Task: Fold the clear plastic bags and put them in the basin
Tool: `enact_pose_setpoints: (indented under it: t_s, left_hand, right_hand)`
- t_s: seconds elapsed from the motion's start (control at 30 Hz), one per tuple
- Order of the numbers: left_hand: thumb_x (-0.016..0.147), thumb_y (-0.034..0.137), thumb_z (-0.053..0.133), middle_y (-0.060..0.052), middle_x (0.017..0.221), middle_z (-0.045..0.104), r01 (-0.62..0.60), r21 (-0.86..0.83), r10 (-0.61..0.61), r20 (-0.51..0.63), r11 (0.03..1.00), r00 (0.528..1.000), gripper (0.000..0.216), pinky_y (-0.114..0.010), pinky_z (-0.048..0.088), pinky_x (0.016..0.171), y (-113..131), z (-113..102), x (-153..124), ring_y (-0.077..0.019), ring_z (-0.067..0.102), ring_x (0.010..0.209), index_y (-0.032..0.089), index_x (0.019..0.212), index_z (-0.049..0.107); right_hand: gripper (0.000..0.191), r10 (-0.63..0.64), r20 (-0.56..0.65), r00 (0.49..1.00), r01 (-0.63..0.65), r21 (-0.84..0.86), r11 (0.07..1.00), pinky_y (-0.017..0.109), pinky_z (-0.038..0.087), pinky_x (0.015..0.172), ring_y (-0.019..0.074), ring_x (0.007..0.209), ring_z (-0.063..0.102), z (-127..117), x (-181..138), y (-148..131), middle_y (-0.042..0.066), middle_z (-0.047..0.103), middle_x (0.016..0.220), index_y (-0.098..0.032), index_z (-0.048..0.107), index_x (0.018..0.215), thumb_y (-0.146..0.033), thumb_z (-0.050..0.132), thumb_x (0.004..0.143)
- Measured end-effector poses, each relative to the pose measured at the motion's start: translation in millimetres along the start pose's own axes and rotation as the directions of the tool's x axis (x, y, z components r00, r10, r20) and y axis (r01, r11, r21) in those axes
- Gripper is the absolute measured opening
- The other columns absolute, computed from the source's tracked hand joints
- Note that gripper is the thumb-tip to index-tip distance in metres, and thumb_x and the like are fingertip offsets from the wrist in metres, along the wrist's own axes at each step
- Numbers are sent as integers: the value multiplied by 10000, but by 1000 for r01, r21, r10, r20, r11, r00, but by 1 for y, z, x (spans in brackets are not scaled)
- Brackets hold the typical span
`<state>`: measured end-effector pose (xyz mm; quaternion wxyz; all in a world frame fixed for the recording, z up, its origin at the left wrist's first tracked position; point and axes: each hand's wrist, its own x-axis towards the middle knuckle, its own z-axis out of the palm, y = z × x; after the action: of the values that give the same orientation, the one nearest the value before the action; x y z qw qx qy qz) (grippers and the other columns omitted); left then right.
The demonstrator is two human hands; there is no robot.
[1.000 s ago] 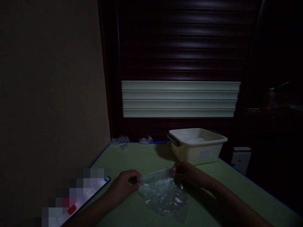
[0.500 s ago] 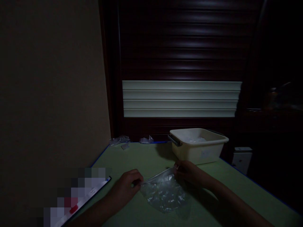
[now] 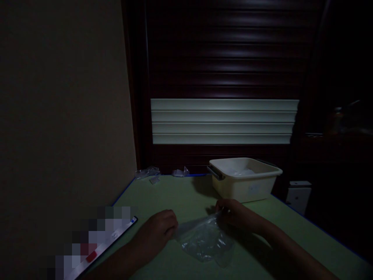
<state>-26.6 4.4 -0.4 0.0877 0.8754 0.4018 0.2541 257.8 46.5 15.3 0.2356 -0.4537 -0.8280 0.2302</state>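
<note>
A clear plastic bag [image 3: 205, 239] is stretched between my two hands, low over the green table [image 3: 186, 194]. My left hand [image 3: 163, 228] pinches the bag's upper left corner, its fingers curled and closed. At the upper right corner, my right hand [image 3: 233, 212] grips the bag's edge between thumb and fingers. The bag hangs loosely below that edge, creased and shiny; I cannot make out anything inside it. Just behind my right hand stands a cream plastic bin [image 3: 244, 186] with dark handles, holding crumpled clear plastic [image 3: 240, 171].
Crumpled clear wrappers [image 3: 148, 172] and another small plastic piece [image 3: 180, 172] lie along the table's back edge. A lit tablet-like screen [image 3: 100, 251], partly pixelated, leans at the left by the wall. A white box [image 3: 298, 196] stands beyond the right edge.
The bag's top edge has gone from taut to slacker and sits slightly lower. My left fingers have curled over more, and my right hand has shifted slightly right.
</note>
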Motion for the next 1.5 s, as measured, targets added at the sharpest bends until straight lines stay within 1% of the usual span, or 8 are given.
enact_pose_setpoints:
  t_s: [0.2,0.37,0.43,0.67,1.03,1.2,1.37,1.5]
  left_hand:
    - [869,34,499,-16,819,592,-143,279,125,81,949,989,191,-253,401,713,6,-2,1,-166,539,770,167,747,564]
    - [872,52,525,-19,817,605,-188,394,154,118,900,981,175,-270,405,700,11,-3,1,-175,545,756,175,751,551]
    - [875,58,523,-18,814,607,-198,403,164,118,894,979,177,-269,408,694,11,-3,0,-176,549,756,179,749,547]
    - [857,42,540,-20,834,633,-179,406,150,101,896,983,155,-272,429,714,8,-1,-1,-180,573,773,170,782,588]
    - [824,10,510,-47,895,719,-272,227,203,285,935,937,242,-284,440,798,15,-13,-6,-204,636,847,187,836,675]
    - [880,86,476,-35,911,708,-264,194,225,204,945,953,251,-277,424,767,12,-10,-8,-193,620,826,228,928,677]
    - [850,42,507,-26,935,688,-214,232,169,201,949,965,268,-291,412,773,19,-16,-10,-196,605,874,234,871,692]
    - [779,-44,519,-26,941,688,-209,290,132,261,934,956,310,-297,422,774,20,-16,-8,-200,612,894,209,818,694]
  right_hand:
    - [330,-33,-100,994,23,-95,995,324,438,734,230,841,610,-4,-4,0,101,680,926,-154,657,870,-1,431,686]
    - [371,-198,-68,978,189,-130,973,314,446,842,231,993,606,5,-10,-38,124,654,1107,-161,621,1096,-73,430,790]
    - [293,-291,47,956,294,-204,934,322,474,798,231,880,639,10,-16,-60,126,691,981,-153,666,1003,-144,422,842]
    - [612,-224,308,924,309,-261,915,502,405,989,403,1222,457,30,-38,-70,238,433,1374,-134,491,1343,-462,570,832]
    - [713,-252,309,917,332,-241,912,513,339,1038,387,1281,377,38,-36,-62,237,362,1416,-129,408,1394,-563,515,839]
    - [591,-276,282,919,340,-213,916,525,311,1045,380,1288,372,62,-23,-65,251,400,1389,-99,430,1376,-439,486,896]
    - [660,-103,382,918,166,-136,977,489,278,1074,352,1331,309,18,-37,-73,185,322,1459,-154,396,1401,-544,460,872]
    - [432,-55,372,927,73,-36,997,365,428,936,281,1150,546,-23,-42,-57,113,613,1241,-214,650,1165,-476,428,903]
